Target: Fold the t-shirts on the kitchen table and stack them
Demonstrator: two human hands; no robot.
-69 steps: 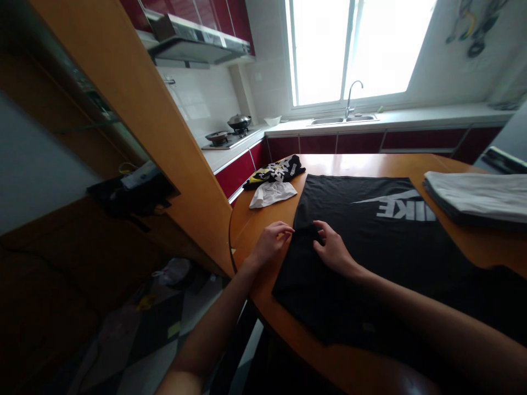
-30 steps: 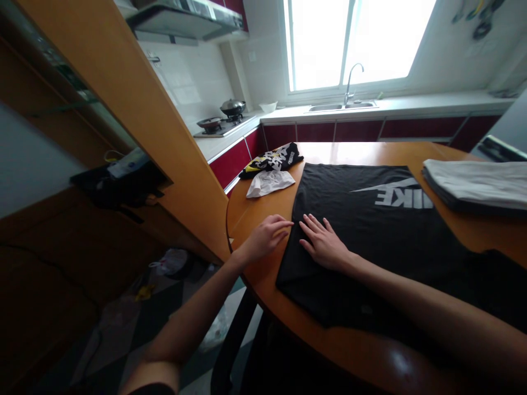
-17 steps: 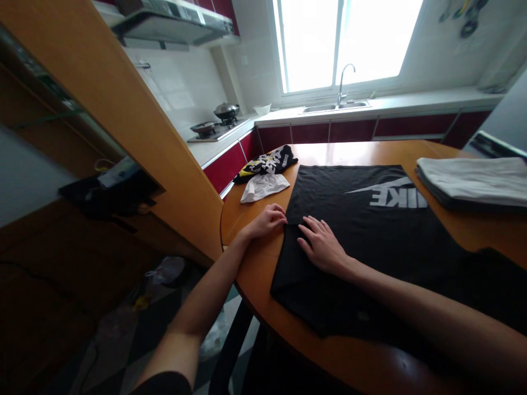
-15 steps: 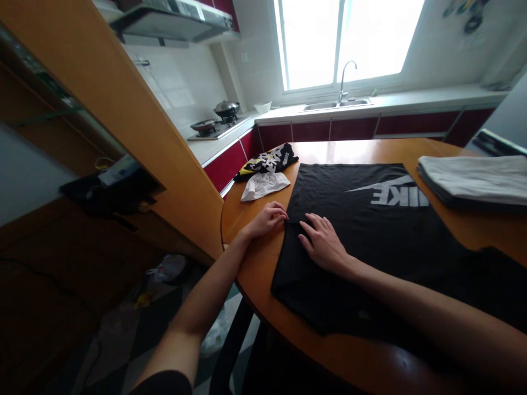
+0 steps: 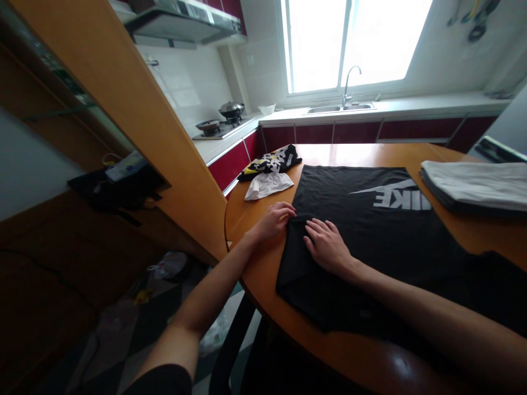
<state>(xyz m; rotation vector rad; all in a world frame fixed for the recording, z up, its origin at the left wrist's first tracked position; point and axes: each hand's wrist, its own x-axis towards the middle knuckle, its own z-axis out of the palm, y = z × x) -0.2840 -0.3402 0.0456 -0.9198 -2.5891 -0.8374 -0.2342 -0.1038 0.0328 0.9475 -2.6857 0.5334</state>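
At the far left, a dark bundle with a pale item on top sits in a recess beside you, its details lost in shadow. Below it, a plastic bag lies on the checked floor. A slanting wooden panel comes next, and past it two pans, one lidded and one lower, rest on the stove under the hood.

On the left part of your round wooden counter, a patterned garment in black, white and yellow lies bunched, with a crumpled white cloth just in front of it. Nearer to you, your left hand is at the left edge of the black shirt. Its fingers are bent and meet that edge; you cannot tell from here whether they pinch the fabric.

The shirt is spread across the middle of the counter, its white NIKE print upside down to you. Your right hand rests palm down on it, just beside the left one, fingers extended and gripping nothing. Behind, the tap rises over the sink below the window. On the right, a folded stack, white over dark, lies near the shirt.
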